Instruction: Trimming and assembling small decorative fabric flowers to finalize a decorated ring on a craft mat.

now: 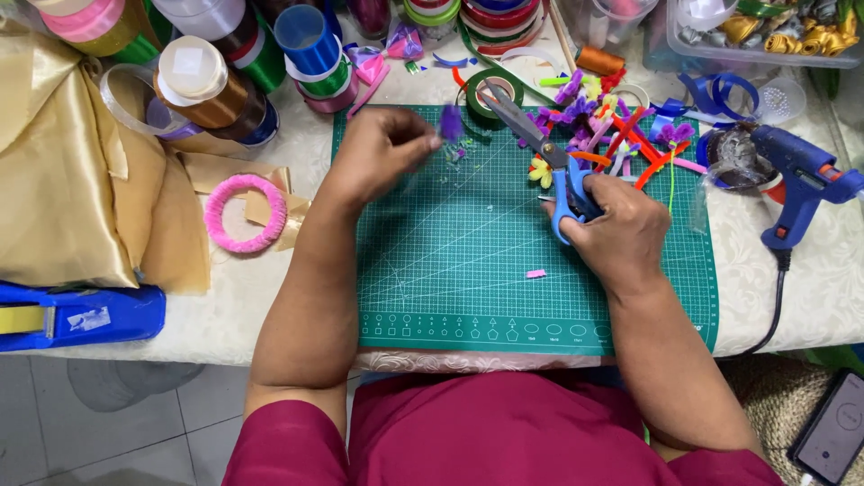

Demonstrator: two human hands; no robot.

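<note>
**Nearly lost: a purple tuft pinched beside open blades**

Pinched at the fingertips, the left hand (378, 153) holds a small fuzzy purple pipe-cleaner piece (450, 123) above the green gridded cutting mat (450, 270). The right hand (621, 234) grips blue-handled steel scissors (540, 148), blades parted and pointing toward it. A slack pinch could drop the tuft among tiny clippings; the tips sit near fingers. Beyond lie a tangle of bright chenille stems (621, 135), a pink fuzzy ring (245, 213) and a blue glue gun (801, 180).
</note>
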